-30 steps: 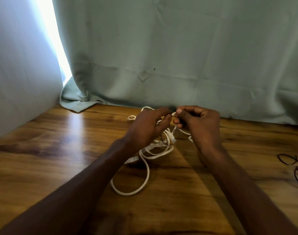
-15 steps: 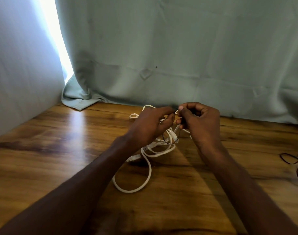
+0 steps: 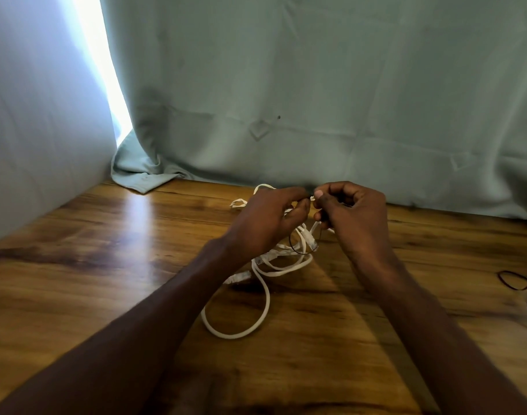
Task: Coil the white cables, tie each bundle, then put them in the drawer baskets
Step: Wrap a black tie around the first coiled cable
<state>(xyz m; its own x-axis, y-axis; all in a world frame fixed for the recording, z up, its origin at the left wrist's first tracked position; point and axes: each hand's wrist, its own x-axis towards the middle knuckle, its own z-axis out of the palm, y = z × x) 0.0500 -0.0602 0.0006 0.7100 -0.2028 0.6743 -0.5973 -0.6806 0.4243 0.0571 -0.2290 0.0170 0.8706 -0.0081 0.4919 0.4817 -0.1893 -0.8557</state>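
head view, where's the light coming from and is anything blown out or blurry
Head view: daylight enters through the curtain gap, which is blown out white; it leaves a glare streak on the wooden table; both forearms blur toward the bottom edge; the white cable stays fairly sharp.

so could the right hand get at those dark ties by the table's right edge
Probably yes. The dark ties lie in the open on the table, nothing between them and the right hand, though that hand is busy pinching a tie at the white cable.
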